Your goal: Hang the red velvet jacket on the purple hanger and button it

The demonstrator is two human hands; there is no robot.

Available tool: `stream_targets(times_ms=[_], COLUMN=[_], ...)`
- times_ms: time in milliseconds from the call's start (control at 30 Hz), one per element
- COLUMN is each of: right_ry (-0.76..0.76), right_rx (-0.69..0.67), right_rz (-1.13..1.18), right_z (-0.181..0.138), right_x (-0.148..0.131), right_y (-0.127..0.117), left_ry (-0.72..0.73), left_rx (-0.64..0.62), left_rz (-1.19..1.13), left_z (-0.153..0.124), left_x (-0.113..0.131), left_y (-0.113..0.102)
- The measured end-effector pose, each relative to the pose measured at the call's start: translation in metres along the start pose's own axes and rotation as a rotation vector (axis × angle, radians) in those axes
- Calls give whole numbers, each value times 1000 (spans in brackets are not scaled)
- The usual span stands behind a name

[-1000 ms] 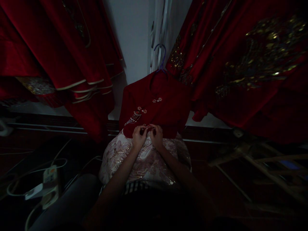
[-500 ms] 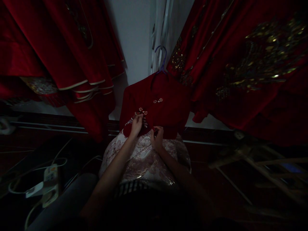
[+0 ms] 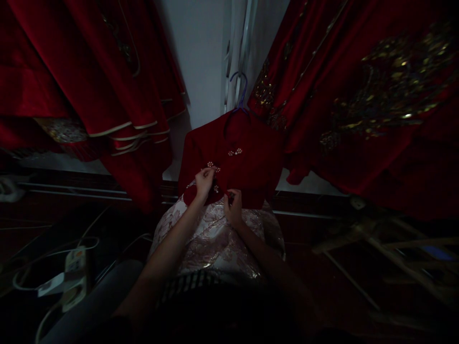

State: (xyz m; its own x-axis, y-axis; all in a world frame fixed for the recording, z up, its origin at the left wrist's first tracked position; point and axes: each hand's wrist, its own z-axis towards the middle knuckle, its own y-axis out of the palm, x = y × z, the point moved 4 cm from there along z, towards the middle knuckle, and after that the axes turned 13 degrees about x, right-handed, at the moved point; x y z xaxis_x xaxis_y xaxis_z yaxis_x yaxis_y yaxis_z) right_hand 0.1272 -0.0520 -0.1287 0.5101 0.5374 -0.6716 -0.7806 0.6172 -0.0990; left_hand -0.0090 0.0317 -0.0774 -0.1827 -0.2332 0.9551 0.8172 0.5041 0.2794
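Observation:
A dark red jacket (image 3: 251,167) on a purple hanger (image 3: 241,91) lies over a shiny pale floral cloth (image 3: 215,239) in front of me. Small beaded flower ornaments (image 3: 235,152) show at its upper middle, with more around my left hand. With thumb and fingers pinched together, my left hand (image 3: 204,182) is closed on a beaded ornament (image 3: 215,169) at the left front; its fingertips cover part of it. My right hand (image 3: 234,208) pinches the jacket near its lower edge, fingers curled.
Red garments with pale piping (image 3: 118,86) hang on the left. Another red garment with gold sequins (image 3: 390,91) hangs on the right. A power strip (image 3: 74,277) with white cables is at lower left. A wooden frame (image 3: 387,243) stands in the dark at right.
My left hand has shifted slightly, and its fingers cover more of the beads. My right hand stays at the jacket's lower edge. The view has moved a little.

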Motion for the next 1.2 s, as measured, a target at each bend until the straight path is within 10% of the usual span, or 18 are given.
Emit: stream_targets(times_ms=[300,667,1200], right_ry=[22,55,8], right_rx=[16,33,14], right_rz=[0,11,4], right_z=[-2,-4,-3], right_x=[5,11,-6], right_y=[1,0,-3], left_ry=[147,1130,1214], left_rx=[-157,-515,-610], left_rz=[232,919,839], left_z=[3,-8,-9], left_x=[15,113,135], left_y=[14,79,84])
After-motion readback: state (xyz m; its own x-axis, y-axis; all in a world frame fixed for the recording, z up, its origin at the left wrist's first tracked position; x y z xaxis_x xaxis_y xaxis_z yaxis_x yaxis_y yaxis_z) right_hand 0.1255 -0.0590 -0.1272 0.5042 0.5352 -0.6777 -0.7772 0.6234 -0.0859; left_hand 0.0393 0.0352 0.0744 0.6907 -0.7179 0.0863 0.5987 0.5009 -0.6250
